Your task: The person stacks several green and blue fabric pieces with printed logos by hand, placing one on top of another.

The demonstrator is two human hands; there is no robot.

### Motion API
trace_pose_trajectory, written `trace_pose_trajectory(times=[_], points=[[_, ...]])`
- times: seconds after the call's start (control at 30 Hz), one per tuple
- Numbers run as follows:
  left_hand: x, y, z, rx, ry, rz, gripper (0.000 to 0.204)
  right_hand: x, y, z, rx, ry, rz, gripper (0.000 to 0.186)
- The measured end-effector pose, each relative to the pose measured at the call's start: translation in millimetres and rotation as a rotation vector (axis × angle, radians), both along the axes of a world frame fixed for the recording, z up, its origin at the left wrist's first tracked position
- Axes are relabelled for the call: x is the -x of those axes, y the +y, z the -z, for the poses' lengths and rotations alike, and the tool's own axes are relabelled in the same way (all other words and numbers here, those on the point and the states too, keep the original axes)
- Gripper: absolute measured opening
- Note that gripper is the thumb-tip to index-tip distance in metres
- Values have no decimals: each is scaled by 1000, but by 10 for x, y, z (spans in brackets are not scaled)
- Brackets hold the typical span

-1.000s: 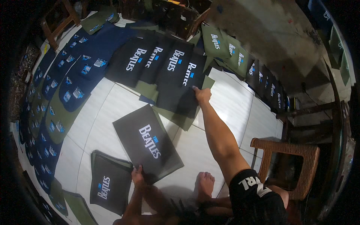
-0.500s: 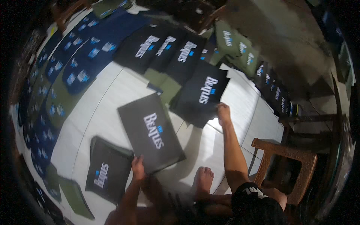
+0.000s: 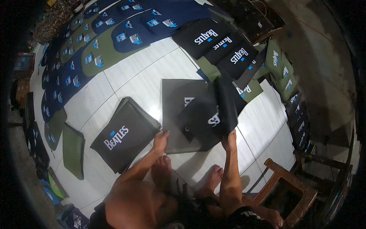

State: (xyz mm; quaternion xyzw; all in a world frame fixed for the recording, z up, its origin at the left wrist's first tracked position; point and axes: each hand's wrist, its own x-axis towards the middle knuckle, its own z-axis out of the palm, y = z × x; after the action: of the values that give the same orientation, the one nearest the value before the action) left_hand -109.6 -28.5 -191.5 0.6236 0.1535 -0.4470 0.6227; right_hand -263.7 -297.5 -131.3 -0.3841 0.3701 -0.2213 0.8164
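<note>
My left hand (image 3: 161, 141) has its fingers closed at the lower left edge of a dark grey printed fabric panel (image 3: 172, 114), low over the white tiles. My right hand (image 3: 229, 141) grips the near edge of a black printed fabric panel (image 3: 207, 128). This black panel is curled up on its right side, smeared by motion, and covers much of the grey one's print. Just left of my left hand lies a stack of dark printed panels (image 3: 133, 118) with slightly fanned edges. Farther left is a plain olive green fabric piece (image 3: 73, 150).
Overlapping black printed panels (image 3: 225, 53) lie at the far right of the white tiled floor (image 3: 129, 86). Navy and green printed pieces (image 3: 114, 34) spread across the far left. Olive panels (image 3: 280, 65) and dark ones line the right side. A brown chair (image 3: 274, 168) stands near right.
My right hand has drawn the black panel off the far pile, bringing it nearer and over the grey panel. The grey panel has turned straighter. The whole view has shifted.
</note>
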Motion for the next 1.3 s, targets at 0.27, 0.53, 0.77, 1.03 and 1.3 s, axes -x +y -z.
trace_pose_trajectory(times=[0.27,0.53,0.77,1.03,1.3], points=[[-77,-22,35,375,227,-243,51,-104,54,180,326,280,-533,39],[-144,-22,-347,374,272,-131,50,-15,-264,-32,-213,188,-526,52],[-132,-56,-391,242,298,-125,43,-374,78,192,76,161,-671,47],[-44,91,-18,127,47,115,35,-537,54,249,730,506,-643,32],[-60,24,-170,196,88,28,34,-500,232,19,1036,529,-305,28]])
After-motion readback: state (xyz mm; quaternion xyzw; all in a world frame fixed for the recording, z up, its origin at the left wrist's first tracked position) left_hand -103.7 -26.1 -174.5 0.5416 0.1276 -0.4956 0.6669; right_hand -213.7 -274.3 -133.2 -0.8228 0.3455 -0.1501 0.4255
